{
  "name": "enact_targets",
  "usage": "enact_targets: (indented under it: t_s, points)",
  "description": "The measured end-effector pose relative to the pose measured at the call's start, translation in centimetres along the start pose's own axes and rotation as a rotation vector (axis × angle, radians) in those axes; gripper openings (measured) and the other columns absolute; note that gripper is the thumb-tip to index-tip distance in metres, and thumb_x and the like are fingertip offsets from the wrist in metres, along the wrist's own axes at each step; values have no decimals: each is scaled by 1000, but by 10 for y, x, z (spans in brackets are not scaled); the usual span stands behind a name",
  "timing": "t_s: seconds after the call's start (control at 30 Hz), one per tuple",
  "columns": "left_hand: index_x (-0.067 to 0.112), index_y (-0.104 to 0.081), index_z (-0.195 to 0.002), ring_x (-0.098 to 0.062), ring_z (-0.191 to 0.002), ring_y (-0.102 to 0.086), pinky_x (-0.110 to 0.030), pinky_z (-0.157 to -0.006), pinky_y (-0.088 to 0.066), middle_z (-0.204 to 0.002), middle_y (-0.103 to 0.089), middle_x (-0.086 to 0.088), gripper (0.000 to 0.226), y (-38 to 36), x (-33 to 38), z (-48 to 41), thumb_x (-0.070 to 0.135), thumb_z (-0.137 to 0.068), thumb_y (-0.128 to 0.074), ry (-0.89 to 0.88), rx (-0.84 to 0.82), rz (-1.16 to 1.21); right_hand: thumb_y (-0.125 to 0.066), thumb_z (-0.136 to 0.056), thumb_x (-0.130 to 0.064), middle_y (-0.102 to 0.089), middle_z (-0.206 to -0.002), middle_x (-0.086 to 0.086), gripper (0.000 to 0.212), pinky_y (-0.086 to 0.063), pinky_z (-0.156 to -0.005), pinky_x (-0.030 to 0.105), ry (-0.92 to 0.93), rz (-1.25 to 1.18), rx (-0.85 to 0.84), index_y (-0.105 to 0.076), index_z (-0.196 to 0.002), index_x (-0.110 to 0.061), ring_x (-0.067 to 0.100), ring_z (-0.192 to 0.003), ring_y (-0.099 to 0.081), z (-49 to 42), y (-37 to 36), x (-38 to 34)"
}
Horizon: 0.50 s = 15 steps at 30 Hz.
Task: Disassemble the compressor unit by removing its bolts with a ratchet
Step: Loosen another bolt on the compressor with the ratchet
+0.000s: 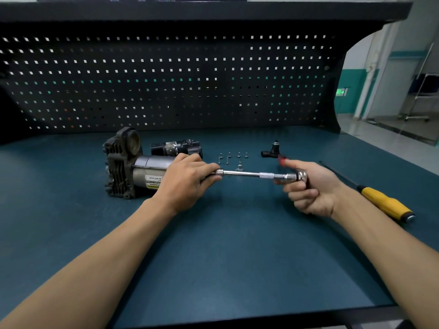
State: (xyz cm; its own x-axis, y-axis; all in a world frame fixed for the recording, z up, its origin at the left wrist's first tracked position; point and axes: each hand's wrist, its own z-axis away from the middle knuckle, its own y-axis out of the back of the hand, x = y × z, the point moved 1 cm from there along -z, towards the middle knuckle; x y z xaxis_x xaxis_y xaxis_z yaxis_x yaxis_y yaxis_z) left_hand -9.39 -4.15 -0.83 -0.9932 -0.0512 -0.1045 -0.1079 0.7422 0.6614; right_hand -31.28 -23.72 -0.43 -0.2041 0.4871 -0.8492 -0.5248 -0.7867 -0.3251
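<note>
The compressor unit (128, 167) lies on its side on the worktop (225, 257), tucked just left of and behind the left hand (187, 184). That hand pinches the socket end of the ratchet (249, 174), and the right hand (313, 191) is curled round its head and red grip. The tool hangs in the air between them, off the unit. Loose bolts (229, 155) stand just beyond the bar, and a screwdriver (384, 201) lies right of the right hand. Looks like he's between bolts. Next he'd need to seat the socket square on a remaining head.

A workshop: a dark pegboard (166, 79) backs a blue-matted desk (225, 257) carrying a yellow-handled screwdriver (382, 201) and loose bolts (234, 157).
</note>
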Motion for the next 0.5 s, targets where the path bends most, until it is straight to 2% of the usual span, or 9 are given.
enact_targets:
  t_s: [0.1, 0.23, 0.33, 0.4, 0.43, 0.47, 0.5]
  points:
    - [14, -74, -98, -24, -73, -59, -36, -68, -39, -77, -71, 6, 21, -1, -1, 1, 31, -92, -64, -12, 1, -10, -64, -82, -39, -34, -46, -4, 25, -18, -29, 14, 59, 19, -21, -70, -78, -15, 4, -28, -23, 1, -2, 0]
    - [16, -74, -98, -23, -74, -59, -36, -70, -38, -79, -71, 9, 20, -2, -3, 1, 32, -91, -66, -9, 16, 4, -73, -73, -33, -40, -49, 0, 21, -21, -32, 17, 161, 139, -2, -74, -84, -15, 5, -32, -27, 2, 0, 1]
    - [19, -73, -97, -22, -77, -59, -32, -72, -31, -81, -70, 11, 20, -5, -4, 2, 35, -88, -67, 9, 10, -10, -81, -67, -37, -50, -57, 7, 27, -26, -37, 19, 327, 397, 82, -78, -86, -19, 10, -40, -35, 2, 1, 3]
    - [20, -73, -98, -22, -80, -59, -32, -75, -30, -83, -70, 11, 23, -7, -3, 1, 39, -87, -65, 33, -8, -22, -84, -65, -44, -60, -61, 9, 29, -37, -42, 21, 500, 657, 167, -80, -87, -25, 15, -47, -46, 4, 3, 1]
    - [21, -73, -98, -22, -82, -58, -32, -77, -30, -84, -70, 12, 26, -7, -3, 1, 43, -89, -62, 46, -19, -23, -85, -68, -44, -65, -63, 6, 24, -43, -48, 21, 588, 801, 204, -80, -86, -29, 15, -52, -53, 4, 5, 0]
    - [22, -72, -99, -21, -83, -57, -32, -79, -30, -85, -70, 13, 30, -8, -3, 1, 47, -91, -57, 59, -30, -21, -86, -72, -39, -71, -69, 0, 14, -48, -56, 19, 670, 922, 233, -80, -84, -33, 12, -59, -61, 4, 5, -1]
    - [23, -72, -101, -20, -84, -56, -31, -80, -30, -86, -70, 14, 35, -8, -2, 1, 51, -92, -52, 67, -41, -21, -86, -77, -30, -74, -75, -5, 13, -50, -65, 16, 748, 1010, 249, -77, -84, -38, 7, -67, -65, 2, 5, -1]
